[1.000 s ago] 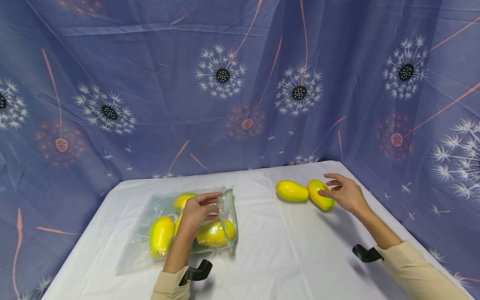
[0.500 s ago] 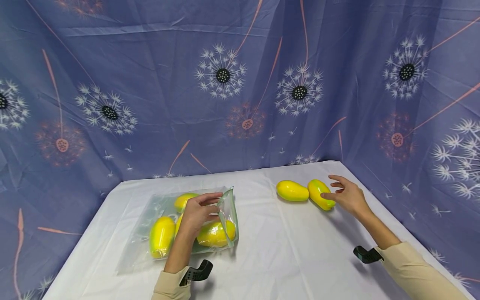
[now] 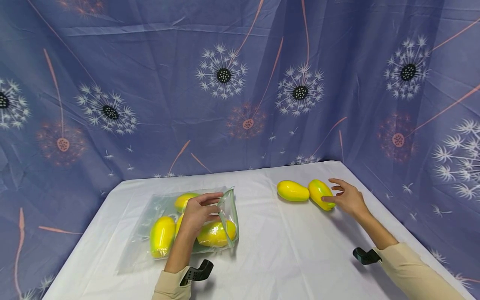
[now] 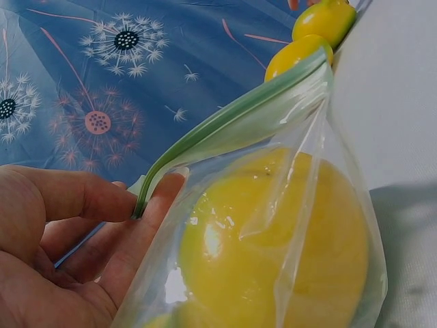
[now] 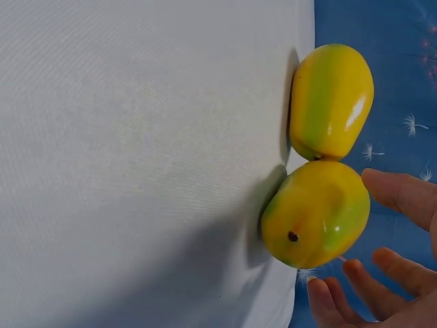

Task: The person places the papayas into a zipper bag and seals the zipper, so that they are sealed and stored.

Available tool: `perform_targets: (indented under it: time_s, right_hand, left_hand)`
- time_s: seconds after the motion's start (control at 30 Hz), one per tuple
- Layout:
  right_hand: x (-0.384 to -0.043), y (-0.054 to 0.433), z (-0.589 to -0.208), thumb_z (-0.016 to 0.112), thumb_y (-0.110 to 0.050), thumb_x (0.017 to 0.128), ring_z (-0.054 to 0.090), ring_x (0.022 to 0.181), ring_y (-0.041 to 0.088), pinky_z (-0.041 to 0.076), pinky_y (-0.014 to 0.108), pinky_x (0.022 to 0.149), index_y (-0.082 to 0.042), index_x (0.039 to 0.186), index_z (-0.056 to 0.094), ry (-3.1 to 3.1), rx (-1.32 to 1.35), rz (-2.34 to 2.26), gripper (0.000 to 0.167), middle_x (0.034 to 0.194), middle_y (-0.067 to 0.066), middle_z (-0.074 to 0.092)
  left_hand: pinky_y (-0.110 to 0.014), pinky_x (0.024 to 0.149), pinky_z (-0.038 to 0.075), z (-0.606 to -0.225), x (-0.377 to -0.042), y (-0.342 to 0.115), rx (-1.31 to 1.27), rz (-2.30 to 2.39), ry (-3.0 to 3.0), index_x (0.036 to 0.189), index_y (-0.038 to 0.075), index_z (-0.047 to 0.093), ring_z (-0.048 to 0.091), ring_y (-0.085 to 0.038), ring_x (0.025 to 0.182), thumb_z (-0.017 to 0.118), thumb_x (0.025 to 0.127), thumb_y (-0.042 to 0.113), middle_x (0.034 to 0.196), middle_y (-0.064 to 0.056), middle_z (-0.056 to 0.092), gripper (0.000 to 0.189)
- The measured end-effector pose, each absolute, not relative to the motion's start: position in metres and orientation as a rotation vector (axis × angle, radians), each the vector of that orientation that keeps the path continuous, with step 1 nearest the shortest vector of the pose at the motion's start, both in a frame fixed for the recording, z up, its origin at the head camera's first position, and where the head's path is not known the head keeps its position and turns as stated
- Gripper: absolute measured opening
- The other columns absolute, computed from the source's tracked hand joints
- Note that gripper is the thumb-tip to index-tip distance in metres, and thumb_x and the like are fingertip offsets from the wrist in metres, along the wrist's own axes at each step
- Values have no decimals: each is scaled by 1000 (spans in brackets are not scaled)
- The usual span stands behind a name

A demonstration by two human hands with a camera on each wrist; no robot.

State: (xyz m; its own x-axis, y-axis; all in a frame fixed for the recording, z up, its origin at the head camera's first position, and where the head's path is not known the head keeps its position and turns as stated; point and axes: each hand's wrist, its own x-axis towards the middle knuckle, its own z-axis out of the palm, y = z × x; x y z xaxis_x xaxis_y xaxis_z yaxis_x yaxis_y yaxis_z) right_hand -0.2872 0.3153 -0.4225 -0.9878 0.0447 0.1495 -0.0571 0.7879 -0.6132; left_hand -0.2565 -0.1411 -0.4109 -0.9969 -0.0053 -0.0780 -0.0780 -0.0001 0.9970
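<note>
Plastic bag point(image 4: 273, 111) pinched in left hand point(image 3: 196, 213); right hand point(image 3: 350, 200) loose, beside glossy oval mango point(image 5: 315, 213).

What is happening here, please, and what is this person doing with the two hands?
A person's left hand pinches the edge of a clear bag, which lies on a white-covered table with several yellow-green fruits inside. The right hand is at the nearer of two loose fruits, its thumb and fingers apart and not closed around it; whether it touches the fruit is hard to tell. The other loose fruit lies beside that one, outside the bag.
</note>
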Motion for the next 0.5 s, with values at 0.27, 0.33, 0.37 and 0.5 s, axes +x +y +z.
perform_targets:
  time_s: [0.27,0.33,0.37,0.5]
  right_hand:
    - [-287,316,-429,81,-39,84,60,117,52,52,61,88,-1,149,47,-2846,-17,966,83,135,34,58]
    - [-287,317,-431,81,-40,83,59,118,52,51,61,88,0,149,47,-2855,-24,963,84,136,35,57]
    - [-287,317,-431,81,-40,83,59,118,52,51,61,88,0,149,46,-2859,-28,964,84,136,35,57]
    - [-289,317,-433,81,-39,83,59,119,52,52,60,88,-1,150,46,-2865,-41,971,84,136,34,57]
  left_hand:
    - [-38,69,64,-411,-256,-141,-84,2195,2177,123,6,73,72,-24,83,65,84,-12,116,-19,72,44]
    - [-38,69,64,-411,-256,-141,-89,2195,2173,123,7,74,72,-23,83,65,84,-12,116,-18,72,44]
    - [-38,69,64,-411,-256,-141,-91,2194,2174,123,7,74,72,-23,83,65,84,-12,116,-18,72,44]
    - [-38,68,64,-411,-256,-141,-94,2190,2180,123,6,73,72,-22,82,65,85,-12,117,-18,72,43]
